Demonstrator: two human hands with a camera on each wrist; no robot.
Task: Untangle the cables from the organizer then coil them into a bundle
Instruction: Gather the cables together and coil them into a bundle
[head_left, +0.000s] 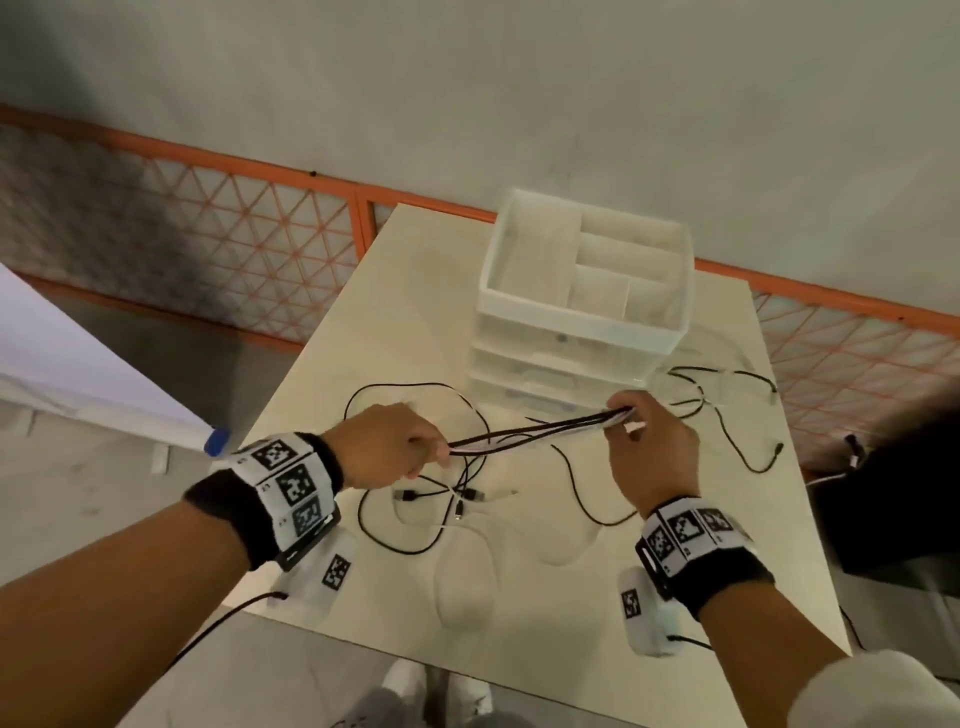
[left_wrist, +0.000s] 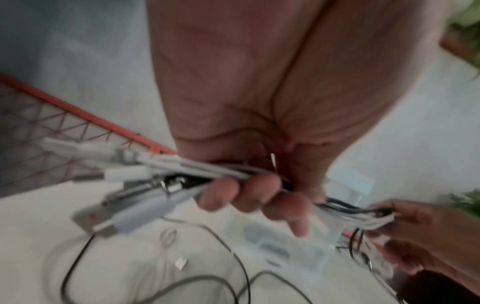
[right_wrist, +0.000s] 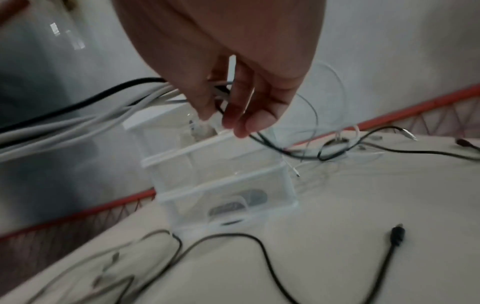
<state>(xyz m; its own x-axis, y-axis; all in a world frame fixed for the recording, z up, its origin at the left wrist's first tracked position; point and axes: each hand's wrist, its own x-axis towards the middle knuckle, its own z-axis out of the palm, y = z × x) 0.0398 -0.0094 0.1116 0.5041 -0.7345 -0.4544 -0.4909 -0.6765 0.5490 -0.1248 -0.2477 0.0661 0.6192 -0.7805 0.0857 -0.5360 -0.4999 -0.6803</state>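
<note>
While pinching cables (head_left: 524, 435) taut, left hand (head_left: 387, 447) to right hand (head_left: 649, 447), both clamped: keeping strands parallel, folding loops evenly, watching trailing ends.

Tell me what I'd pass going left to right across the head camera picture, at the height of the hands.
Left hand gripping one end of the cables → the stretched bunch of cables → right hand pinching the other end → a loose black cable lying on the table.
</note>
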